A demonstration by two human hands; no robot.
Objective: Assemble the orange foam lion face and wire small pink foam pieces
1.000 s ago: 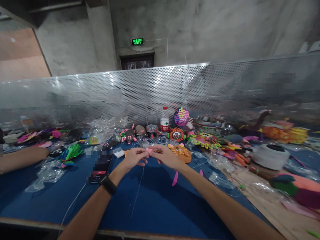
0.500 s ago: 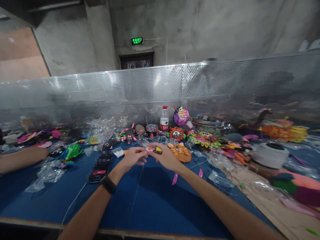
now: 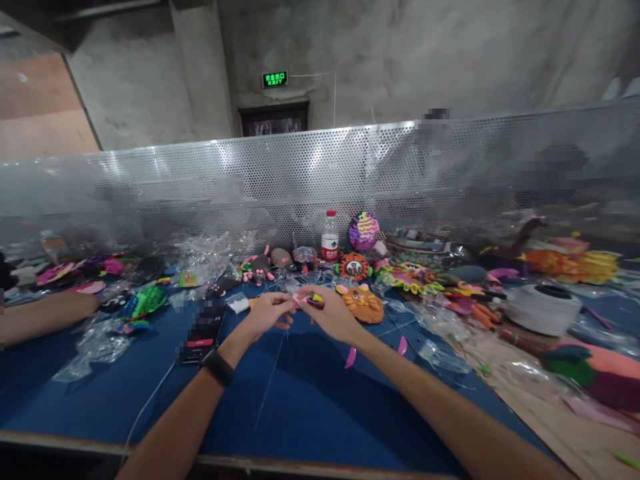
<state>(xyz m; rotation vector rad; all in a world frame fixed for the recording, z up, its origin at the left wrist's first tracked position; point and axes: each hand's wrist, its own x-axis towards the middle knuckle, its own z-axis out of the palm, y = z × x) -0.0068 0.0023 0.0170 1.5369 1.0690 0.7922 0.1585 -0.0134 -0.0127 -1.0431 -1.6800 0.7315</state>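
Note:
Just above the blue table, my left hand (image 3: 269, 313) and my right hand (image 3: 331, 312) meet, fingers closed. Between their fingertips is a small pink piece (image 3: 301, 300), possibly modelling clay; its shape is mostly covered. A slim yellow-and-dark tool (image 3: 316, 299) sticks out of my right hand; its kind cannot be made out. Beside that hand lies an orange clay animal face (image 3: 364, 305) with pink and yellow ears. Two flat magenta pieces, one of them a curved sliver (image 3: 351, 357), rest near my right forearm. A thin clear thread (image 3: 267, 393) trails across the table below my hands.
A phone (image 3: 203, 337) with a cable lies left of my left wrist. Behind my hands stand a water bottle (image 3: 330, 237) and several colourful clay figures. A white spool (image 3: 541, 310) sits right, plastic wrap (image 3: 95, 350) left. Another person's forearm (image 3: 50, 319) reaches in from the left.
Both hands stay together at the pink piece with barely any finger movement. The view has shifted very slightly.

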